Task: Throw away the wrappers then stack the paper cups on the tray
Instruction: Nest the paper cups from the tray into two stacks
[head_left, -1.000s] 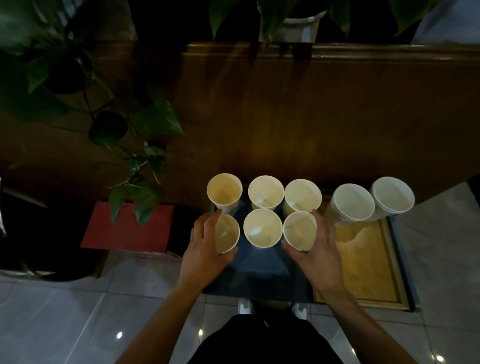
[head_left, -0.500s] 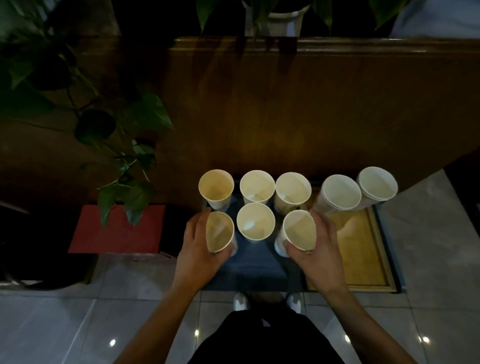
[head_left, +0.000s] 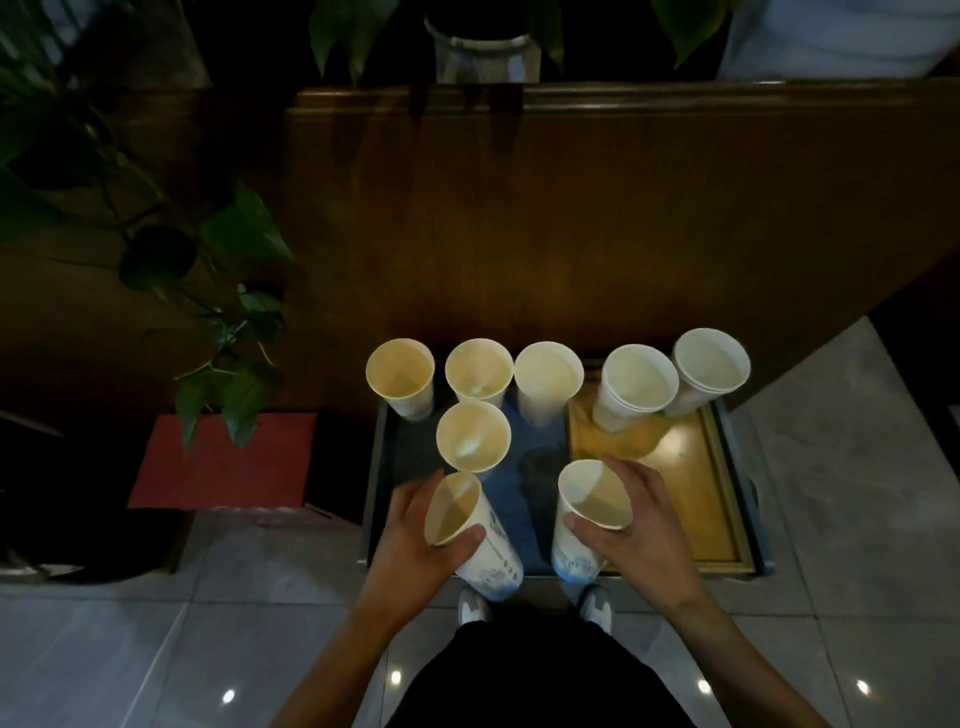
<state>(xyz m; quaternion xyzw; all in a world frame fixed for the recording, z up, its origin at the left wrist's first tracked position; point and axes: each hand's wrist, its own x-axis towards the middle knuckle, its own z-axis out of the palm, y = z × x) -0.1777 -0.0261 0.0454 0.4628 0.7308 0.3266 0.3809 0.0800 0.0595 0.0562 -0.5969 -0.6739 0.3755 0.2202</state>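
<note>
Now each hand grips one paper cup above the near edge of the tray (head_left: 737, 499).

Left hand (head_left: 415, 551) wraps a tilted cup (head_left: 470, 530); right hand (head_left: 641, 525) curls round another cup (head_left: 587, 514). Four single cups (head_left: 472, 436) and two short stacks (head_left: 636, 384) stand farther back.

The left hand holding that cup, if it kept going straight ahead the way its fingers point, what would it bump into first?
Most likely the single paper cup standing just beyond it on the dark tray. The left hand, with its own tilted cup, points up and slightly right toward it. Height is hard to judge, so it might pass over the rim.
</note>
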